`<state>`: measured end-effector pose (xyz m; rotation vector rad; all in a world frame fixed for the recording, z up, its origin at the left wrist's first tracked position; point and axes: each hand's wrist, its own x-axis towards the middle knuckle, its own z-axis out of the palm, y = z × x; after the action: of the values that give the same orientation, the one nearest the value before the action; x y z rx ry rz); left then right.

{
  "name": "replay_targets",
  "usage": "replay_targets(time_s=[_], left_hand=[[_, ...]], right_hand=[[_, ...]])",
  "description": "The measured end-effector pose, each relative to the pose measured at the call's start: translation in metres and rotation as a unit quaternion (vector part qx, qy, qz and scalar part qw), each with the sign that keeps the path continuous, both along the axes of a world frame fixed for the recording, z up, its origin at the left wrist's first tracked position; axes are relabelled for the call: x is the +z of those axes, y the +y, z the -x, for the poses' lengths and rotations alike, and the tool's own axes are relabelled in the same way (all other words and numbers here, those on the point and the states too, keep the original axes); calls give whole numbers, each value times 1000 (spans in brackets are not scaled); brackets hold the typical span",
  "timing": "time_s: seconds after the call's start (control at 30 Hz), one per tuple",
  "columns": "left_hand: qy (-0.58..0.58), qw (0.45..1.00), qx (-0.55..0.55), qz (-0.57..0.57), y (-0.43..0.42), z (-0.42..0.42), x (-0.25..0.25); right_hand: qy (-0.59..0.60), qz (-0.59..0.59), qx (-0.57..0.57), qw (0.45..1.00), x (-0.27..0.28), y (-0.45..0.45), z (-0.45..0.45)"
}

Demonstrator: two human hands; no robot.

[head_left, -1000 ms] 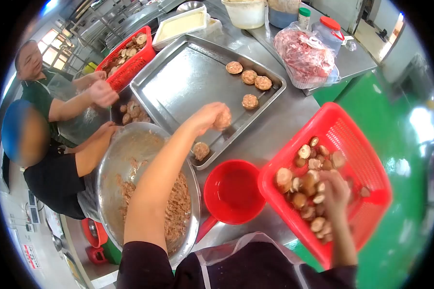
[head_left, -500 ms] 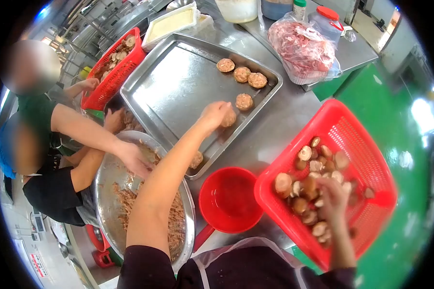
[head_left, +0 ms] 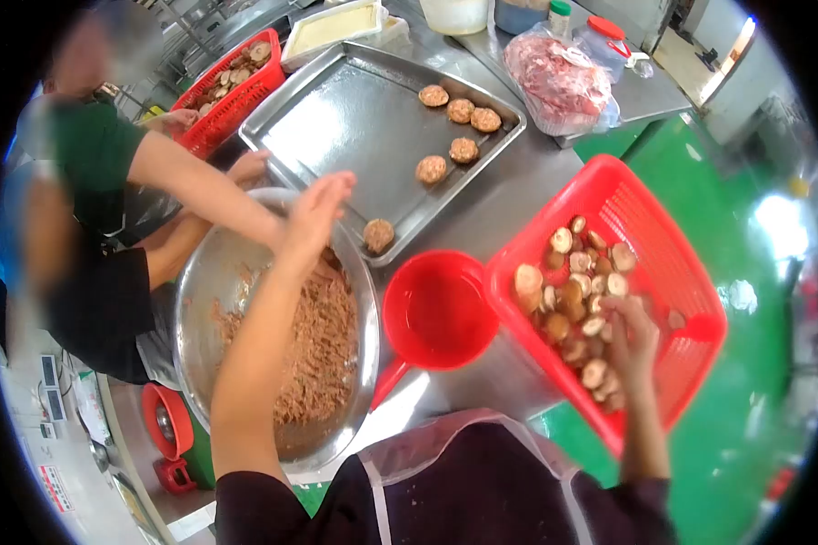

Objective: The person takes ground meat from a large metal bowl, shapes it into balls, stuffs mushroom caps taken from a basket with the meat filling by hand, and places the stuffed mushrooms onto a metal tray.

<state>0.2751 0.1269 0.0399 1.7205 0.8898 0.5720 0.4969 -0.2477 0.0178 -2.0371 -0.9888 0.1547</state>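
Observation:
My left hand (head_left: 320, 211) is above the rim of a steel bowl (head_left: 187, 341) of minced meat (head_left: 316, 354), its fingers stretched out and nothing seen in it. My right hand (head_left: 634, 334) is inside a red basket (head_left: 680, 263) of mushrooms (head_left: 571, 295), its fingertips closed on a mushroom (head_left: 617, 285). A steel tray (head_left: 364, 118) holds several meat-topped rounds: one (head_left: 431, 170) near the front edge, another (head_left: 378, 235) at the near corner. Between bowl and basket stands a red dipper (head_left: 438, 309).
A co-worker's arm (head_left: 214, 195) reaches over the bowl from the left, close to my left hand; a second person (head_left: 100, 309) stands beside it. Behind are another red basket (head_left: 262, 84), a pale container (head_left: 336, 32), bagged meat (head_left: 559, 77) and a red-lidded jar (head_left: 603, 38).
My left hand has let go of a meat-topped round on the tray and moved back left over the bowl. My right hand stays among the mushrooms. The co-worker's arm has come across the bowl.

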Motion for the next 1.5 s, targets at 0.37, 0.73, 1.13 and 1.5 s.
replay_targets(time_s=[0.37,0.73,1.13,1.5], left_hand=[[-113,986,-61,106,-123,83,16],[-109,988,-21,104,-191,52,8],[-68,966,104,229,-214,28,-8],[-105,959,171,199,-221,52,-3]], right_hand=[[-30,101,-87,991,-15,-74,-6],[-49,111,84,989,-84,-2,-41],[618,-86,12,782,-55,197,-41],[713,-199,-169,651,-105,288,-42]])
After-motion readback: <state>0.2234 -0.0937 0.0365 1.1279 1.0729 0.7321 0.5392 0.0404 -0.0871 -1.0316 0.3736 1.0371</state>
